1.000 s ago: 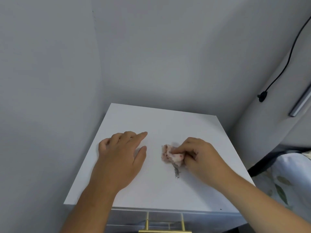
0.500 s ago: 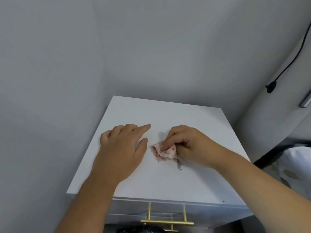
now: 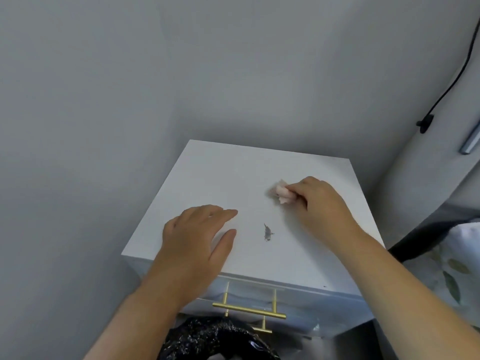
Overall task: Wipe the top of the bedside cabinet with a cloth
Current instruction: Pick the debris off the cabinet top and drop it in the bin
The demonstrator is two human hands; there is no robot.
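Cloth (image 3: 283,195) pinched in right hand (image 3: 318,203) fingers sits at 1 o'clock of smudge (image 3: 267,233); strokes could miss it. Left hand (image 3: 197,237) flat, empty.

right hand (image 3: 320,203) hides most of the cloth (image 3: 283,195); black bag (image 3: 215,339) cut off below.

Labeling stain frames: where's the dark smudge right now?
Head view: the dark smudge sits on the cabinet top, near the front, uncovered between the left hand and right hand.
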